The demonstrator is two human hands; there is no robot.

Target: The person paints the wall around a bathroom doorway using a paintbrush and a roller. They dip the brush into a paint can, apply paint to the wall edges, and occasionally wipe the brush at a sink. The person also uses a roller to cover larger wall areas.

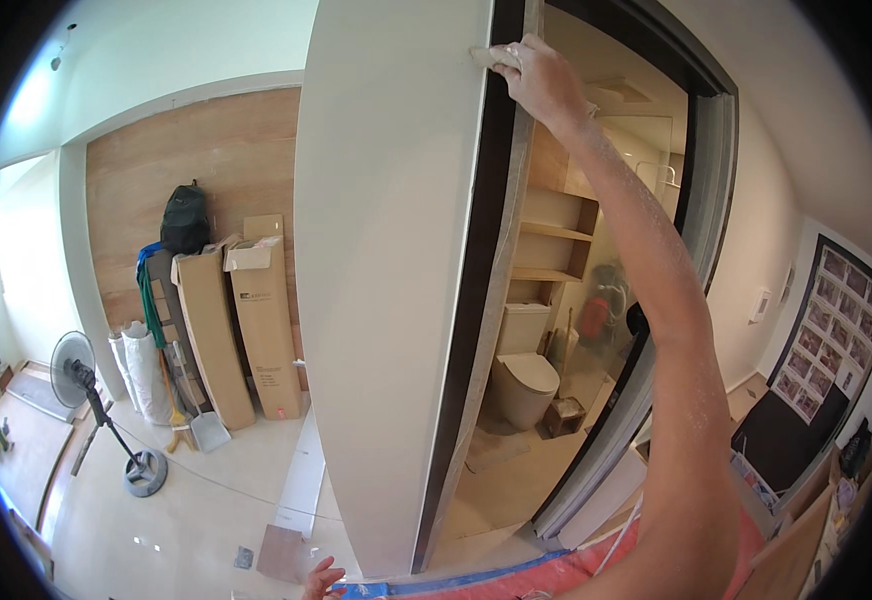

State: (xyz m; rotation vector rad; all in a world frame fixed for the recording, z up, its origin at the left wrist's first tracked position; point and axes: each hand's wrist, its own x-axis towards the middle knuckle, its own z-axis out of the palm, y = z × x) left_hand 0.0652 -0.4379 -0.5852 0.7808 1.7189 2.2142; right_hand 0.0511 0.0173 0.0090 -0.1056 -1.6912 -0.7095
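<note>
My right hand is raised high and presses a small pale pad, which looks like sandpaper, against the top of the white door's edge. The door stands ajar in front of me, its dark narrow edge facing me. White dust covers my right forearm. My left hand shows only at the bottom edge of the view, near the foot of the door, with fingers slightly apart and nothing in them.
Behind the door is a bathroom with a toilet and wooden shelves. Tall cardboard boxes, sacks, a broom and a dustpan lean on the wood-panelled wall at the left. A standing fan is on the floor. A dark door frame is to the right.
</note>
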